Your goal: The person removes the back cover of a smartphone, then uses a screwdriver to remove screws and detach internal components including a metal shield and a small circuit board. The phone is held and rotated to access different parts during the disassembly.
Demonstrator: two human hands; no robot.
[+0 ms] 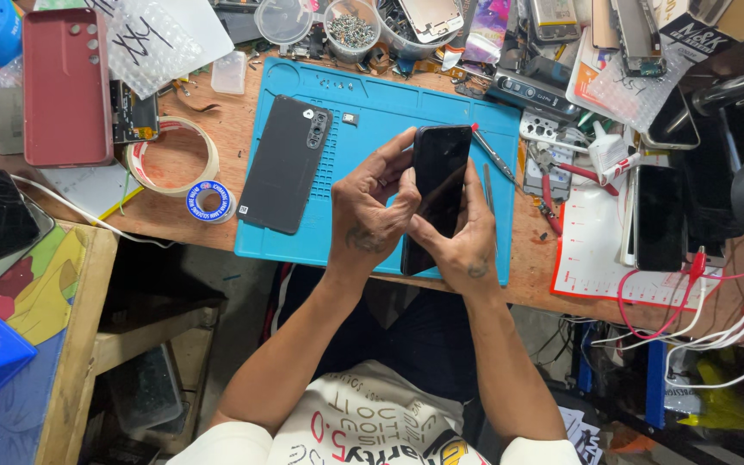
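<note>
I hold a black smartphone [437, 185] upright over the blue work mat [372, 120], its dark screen facing me. My left hand [370, 207] grips its left edge, with the thumb pressed on the glass. My right hand [462, 237] cups the lower right side, thumb on the screen too. A dark grey phone back cover [284, 162] with camera cut-outs lies face down on the mat's left part, a hand's width from my left hand.
Tweezers [494, 157] rest on the mat's right edge. Tape rolls [174, 155] and a red phone case [66, 86] lie at the left. Another black phone [660, 217], red-handled cutters [580, 172], cables [716, 284] and a cup of screws [352, 30] crowd the right and back.
</note>
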